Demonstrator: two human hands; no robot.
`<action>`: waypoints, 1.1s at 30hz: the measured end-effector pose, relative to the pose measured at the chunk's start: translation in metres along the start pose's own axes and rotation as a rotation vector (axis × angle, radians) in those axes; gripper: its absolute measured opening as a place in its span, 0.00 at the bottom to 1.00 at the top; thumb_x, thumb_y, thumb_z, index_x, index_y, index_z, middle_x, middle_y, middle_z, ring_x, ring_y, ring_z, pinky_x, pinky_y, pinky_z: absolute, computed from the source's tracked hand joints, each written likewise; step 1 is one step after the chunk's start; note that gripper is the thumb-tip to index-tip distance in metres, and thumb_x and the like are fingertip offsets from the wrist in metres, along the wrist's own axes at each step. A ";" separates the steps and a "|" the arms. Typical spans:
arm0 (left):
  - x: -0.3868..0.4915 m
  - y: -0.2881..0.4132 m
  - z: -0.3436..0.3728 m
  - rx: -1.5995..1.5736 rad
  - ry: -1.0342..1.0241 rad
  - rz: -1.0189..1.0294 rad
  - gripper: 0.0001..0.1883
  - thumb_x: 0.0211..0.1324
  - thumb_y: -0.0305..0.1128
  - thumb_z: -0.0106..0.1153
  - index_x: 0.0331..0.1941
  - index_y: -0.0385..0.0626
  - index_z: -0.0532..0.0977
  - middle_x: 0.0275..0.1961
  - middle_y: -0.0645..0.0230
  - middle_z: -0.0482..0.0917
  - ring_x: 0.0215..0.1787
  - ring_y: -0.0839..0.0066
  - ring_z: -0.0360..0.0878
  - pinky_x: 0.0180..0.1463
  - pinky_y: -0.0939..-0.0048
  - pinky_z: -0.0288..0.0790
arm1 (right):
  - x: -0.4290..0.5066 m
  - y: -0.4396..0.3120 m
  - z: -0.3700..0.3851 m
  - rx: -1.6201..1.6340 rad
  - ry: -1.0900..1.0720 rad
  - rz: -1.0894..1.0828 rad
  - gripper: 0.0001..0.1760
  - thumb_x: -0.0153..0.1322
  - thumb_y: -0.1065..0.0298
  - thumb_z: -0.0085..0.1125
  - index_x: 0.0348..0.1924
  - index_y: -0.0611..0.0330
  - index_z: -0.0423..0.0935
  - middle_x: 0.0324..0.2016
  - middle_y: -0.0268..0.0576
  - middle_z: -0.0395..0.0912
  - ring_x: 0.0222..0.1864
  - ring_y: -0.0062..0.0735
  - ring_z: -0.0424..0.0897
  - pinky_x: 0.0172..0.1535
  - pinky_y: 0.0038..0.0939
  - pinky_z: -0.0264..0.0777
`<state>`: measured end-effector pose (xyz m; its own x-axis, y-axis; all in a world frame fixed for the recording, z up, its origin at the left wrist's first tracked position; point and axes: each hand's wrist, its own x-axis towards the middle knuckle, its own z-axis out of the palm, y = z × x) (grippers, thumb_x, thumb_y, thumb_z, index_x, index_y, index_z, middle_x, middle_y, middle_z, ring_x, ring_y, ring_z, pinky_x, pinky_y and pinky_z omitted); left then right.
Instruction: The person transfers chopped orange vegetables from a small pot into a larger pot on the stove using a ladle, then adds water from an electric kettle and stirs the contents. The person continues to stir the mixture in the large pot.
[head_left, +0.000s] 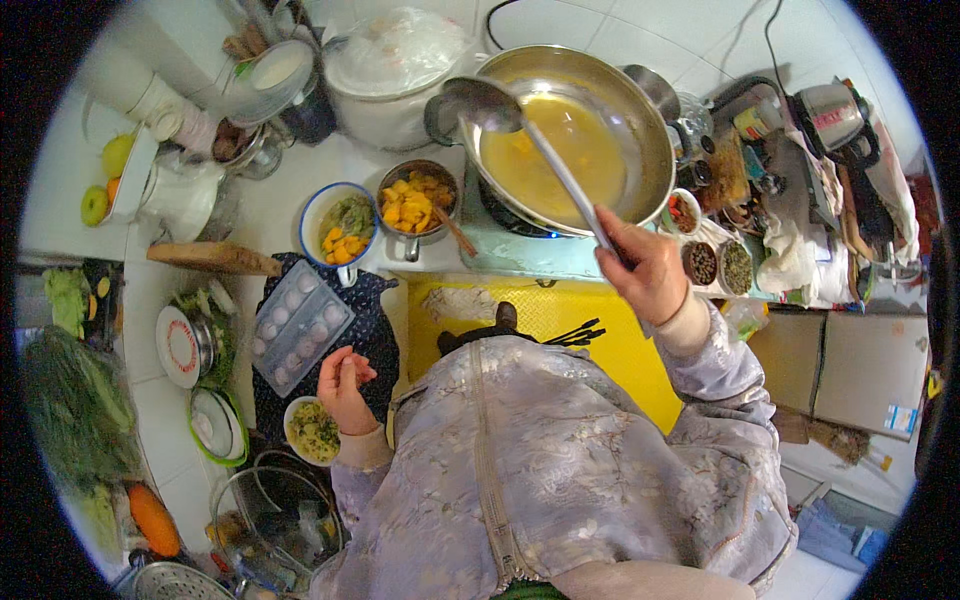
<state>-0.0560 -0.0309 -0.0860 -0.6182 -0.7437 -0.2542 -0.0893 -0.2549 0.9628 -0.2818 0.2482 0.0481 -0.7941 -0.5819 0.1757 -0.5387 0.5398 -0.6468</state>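
My right hand (643, 268) grips the handle of a metal ladle (491, 105), whose bowl hangs over the left rim of a large metal wok (651, 172). Yellowish liquid (555, 165) lies in the wok, which stands on a hob. My left hand (346, 386) is raised beside a plastic tray of eggs (303, 327), fingers loosely curled, holding nothing. Just below it is a bowl of chopped green and yellow food (313, 430). Left of the wok, a metal pot of orange chunks (409, 206) holds a wooden utensil, next to a blue-rimmed enamel mug (309, 225) with orange and green pieces.
A lidded white pot (382, 112) stands behind the mug. Small bowls of spices (738, 267) sit right of the wok, near an electric kettle-like appliance (831, 116) and bottles. A wooden board (214, 257), stacked bowls and a glass lid (277, 517) lie on the left.
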 end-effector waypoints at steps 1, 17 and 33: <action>0.001 0.000 0.001 0.004 -0.005 0.001 0.09 0.55 0.29 0.48 0.38 0.36 0.70 0.27 0.66 0.74 0.24 0.79 0.71 0.29 0.79 0.67 | 0.000 0.008 -0.008 0.009 0.038 0.067 0.21 0.59 0.73 0.54 0.47 0.68 0.69 0.19 0.51 0.73 0.18 0.34 0.74 0.24 0.28 0.67; 0.004 0.002 0.013 0.011 -0.056 0.063 0.07 0.57 0.27 0.46 0.37 0.39 0.72 0.26 0.66 0.75 0.22 0.81 0.70 0.26 0.81 0.63 | 0.020 0.133 -0.031 0.046 -0.110 0.745 0.11 0.61 0.70 0.49 0.24 0.72 0.74 0.11 0.45 0.72 0.10 0.32 0.74 0.17 0.31 0.69; 0.002 0.003 0.014 -0.006 -0.034 0.025 0.07 0.57 0.27 0.45 0.37 0.38 0.72 0.27 0.67 0.75 0.22 0.81 0.70 0.27 0.79 0.65 | 0.032 0.125 -0.010 0.630 -0.351 0.772 0.14 0.64 0.65 0.50 0.18 0.66 0.70 0.10 0.40 0.68 0.07 0.26 0.66 0.10 0.26 0.59</action>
<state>-0.0686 -0.0248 -0.0824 -0.6467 -0.7282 -0.2270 -0.0694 -0.2403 0.9682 -0.3771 0.3034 -0.0195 -0.6790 -0.4125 -0.6074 0.4016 0.4839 -0.7775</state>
